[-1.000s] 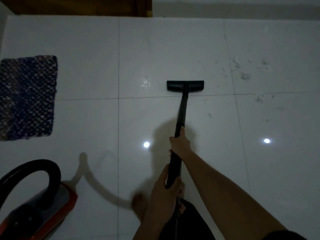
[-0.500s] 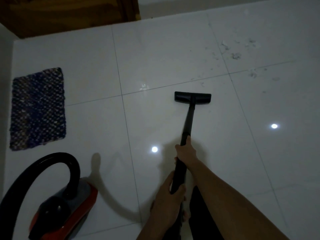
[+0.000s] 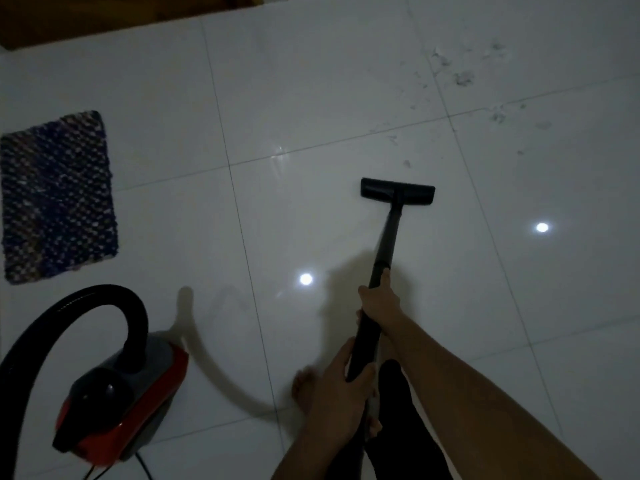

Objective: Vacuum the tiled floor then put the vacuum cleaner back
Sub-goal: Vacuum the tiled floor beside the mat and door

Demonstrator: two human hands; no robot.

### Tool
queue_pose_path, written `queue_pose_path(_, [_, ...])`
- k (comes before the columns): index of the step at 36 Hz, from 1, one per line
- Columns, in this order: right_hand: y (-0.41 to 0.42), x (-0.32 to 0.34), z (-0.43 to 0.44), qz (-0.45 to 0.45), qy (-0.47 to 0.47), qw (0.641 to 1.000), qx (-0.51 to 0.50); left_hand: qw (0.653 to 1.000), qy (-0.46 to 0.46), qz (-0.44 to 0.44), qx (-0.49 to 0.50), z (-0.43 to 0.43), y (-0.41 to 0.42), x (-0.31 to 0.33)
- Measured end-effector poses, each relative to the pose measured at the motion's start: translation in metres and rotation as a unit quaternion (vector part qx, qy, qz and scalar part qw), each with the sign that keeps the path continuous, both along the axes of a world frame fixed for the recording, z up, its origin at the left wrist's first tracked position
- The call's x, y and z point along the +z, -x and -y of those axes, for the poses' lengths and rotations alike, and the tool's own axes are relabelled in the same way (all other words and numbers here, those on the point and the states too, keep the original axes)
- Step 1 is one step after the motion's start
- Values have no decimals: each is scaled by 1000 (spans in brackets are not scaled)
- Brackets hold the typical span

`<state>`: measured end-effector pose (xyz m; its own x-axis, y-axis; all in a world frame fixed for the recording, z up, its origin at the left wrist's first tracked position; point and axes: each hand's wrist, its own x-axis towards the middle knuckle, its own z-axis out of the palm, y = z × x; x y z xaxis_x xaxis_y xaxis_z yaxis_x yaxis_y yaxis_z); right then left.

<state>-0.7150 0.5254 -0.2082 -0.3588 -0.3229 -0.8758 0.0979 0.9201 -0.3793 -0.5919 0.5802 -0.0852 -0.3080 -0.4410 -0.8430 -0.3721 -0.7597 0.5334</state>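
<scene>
A black vacuum wand (image 3: 388, 237) runs from my hands to a flat black floor nozzle (image 3: 397, 191) that lies on the white tiled floor (image 3: 311, 98). My right hand (image 3: 379, 299) grips the wand higher up the tube. My left hand (image 3: 341, 386) grips it lower, close to my body. The red and grey vacuum cleaner body (image 3: 121, 396) stands at the lower left, with its black hose (image 3: 69, 310) arching up and leftward. Dust and fluff (image 3: 464, 77) lie scattered on the tiles at the upper right, beyond the nozzle.
A dark woven mat (image 3: 57, 195) lies on the floor at the left. A brown wooden door or panel (image 3: 104, 12) borders the floor at the top left. My bare foot (image 3: 304, 386) and dark-clothed leg (image 3: 398, 410) show below my hands. Two light reflections shine on the tiles.
The nozzle has been drawn back from the tile joint toward me, away from the dust. The view has tilted, so more of the vacuum cleaner body shows at the lower left.
</scene>
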Motion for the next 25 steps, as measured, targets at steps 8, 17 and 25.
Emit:
queue_pose_path(8, [25, -12, 34, 20, 5, 999, 26, 999, 0, 19, 32, 26, 29, -8])
queue_pose_path(17, [72, -20, 99, 24, 9, 998, 61, 999, 28, -5, 35, 77, 77, -22])
queue_pose_path(25, [98, -30, 136, 22, 18, 997, 70, 998, 44, -12, 35, 109, 102, -37])
